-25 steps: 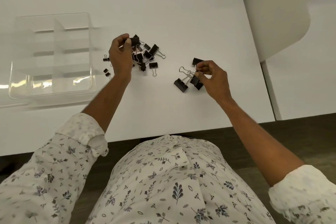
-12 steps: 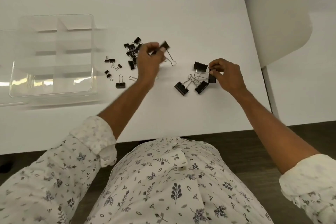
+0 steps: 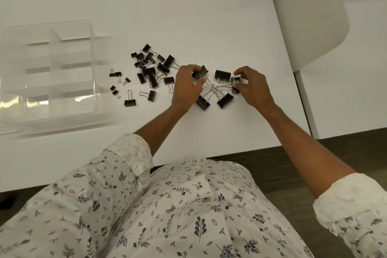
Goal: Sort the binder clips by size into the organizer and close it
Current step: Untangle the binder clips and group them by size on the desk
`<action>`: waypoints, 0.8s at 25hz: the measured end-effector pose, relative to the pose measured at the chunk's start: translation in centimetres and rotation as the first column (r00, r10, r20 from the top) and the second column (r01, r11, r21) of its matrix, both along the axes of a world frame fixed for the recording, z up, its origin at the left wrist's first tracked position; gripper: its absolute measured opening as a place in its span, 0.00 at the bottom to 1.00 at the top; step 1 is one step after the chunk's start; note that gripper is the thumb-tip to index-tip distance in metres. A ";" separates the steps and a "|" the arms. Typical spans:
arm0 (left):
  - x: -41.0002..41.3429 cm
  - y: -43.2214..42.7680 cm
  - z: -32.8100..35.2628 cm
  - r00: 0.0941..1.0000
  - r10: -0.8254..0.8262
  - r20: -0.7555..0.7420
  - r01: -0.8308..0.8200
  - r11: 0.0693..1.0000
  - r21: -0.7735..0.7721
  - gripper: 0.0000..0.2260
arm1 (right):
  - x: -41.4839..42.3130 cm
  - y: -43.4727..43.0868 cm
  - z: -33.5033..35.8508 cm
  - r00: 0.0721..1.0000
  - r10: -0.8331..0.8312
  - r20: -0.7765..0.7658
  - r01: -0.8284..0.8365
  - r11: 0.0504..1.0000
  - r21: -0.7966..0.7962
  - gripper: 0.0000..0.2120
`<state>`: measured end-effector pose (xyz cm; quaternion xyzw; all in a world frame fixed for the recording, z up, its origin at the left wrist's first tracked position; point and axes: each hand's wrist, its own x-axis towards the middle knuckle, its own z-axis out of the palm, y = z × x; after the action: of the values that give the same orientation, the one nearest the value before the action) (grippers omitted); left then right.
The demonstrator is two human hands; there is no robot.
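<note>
A clear plastic organizer (image 3: 92, 65) sits at the left of the smooth white bench (image 3: 199, 23). It has thin see-through walls that make boxes inside, and its corners are round. Near it on the right lie a few tiny black clips (image 3: 115, 73). Then comes a messy pile of binder clips (image 3: 149, 69), made of black folded metal with shiny wire loops. The left hand (image 3: 185, 90) comes next. Its grip pinches a big black clip (image 3: 200, 72) between thumb and fingers. Just beside it, three more big clips (image 3: 223, 74) lie on the bench with their wire handles tangled in the middle. The right hand (image 3: 254, 89) has its grip pinching a smaller black clip (image 3: 236, 80) at the edge of that bunch.
</note>
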<state>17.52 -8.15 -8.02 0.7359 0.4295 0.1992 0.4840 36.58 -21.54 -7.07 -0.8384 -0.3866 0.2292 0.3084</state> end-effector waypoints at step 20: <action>-4.8 -2.1 -1.5 0.951 -0.300 -0.069 0.307 0.943 0.127 0.19 | -4.5 -1.4 -3.1 0.842 0.404 0.358 -0.359 0.914 -0.187 0.25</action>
<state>12.76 -10.21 -9.56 0.8291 0.3083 0.1330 0.4471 32.08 -22.96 -10.18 -0.7890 -0.5857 0.1363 0.1260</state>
